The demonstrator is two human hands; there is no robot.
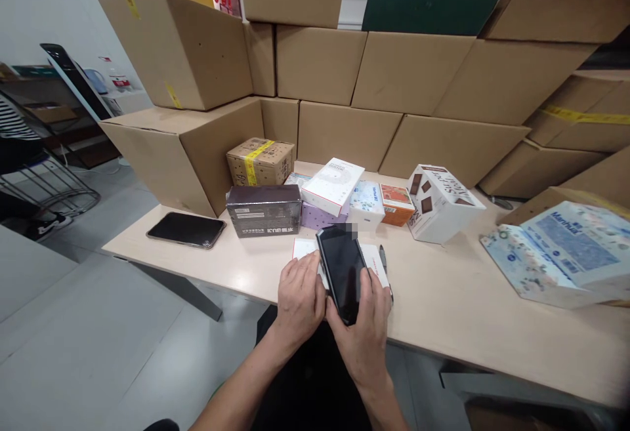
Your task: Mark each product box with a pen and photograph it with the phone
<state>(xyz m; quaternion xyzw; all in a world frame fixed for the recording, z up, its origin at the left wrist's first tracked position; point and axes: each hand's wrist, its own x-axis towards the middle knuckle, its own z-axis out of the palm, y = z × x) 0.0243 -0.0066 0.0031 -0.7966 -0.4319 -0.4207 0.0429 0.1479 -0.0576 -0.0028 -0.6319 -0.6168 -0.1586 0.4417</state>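
Phone inside right grip, beside left grip

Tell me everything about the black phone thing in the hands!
The black, slab-shaped, plastic-looking handheld device has cut-off corners, a thick rim and a glossy screen that looks dark. Its top slants slightly left, over a flat white item with red print. The bare right hand grips its lower part; the bare left hand is at its left edge. Its back is hidden.

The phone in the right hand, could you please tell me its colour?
The phone is black, showing best in the head view.
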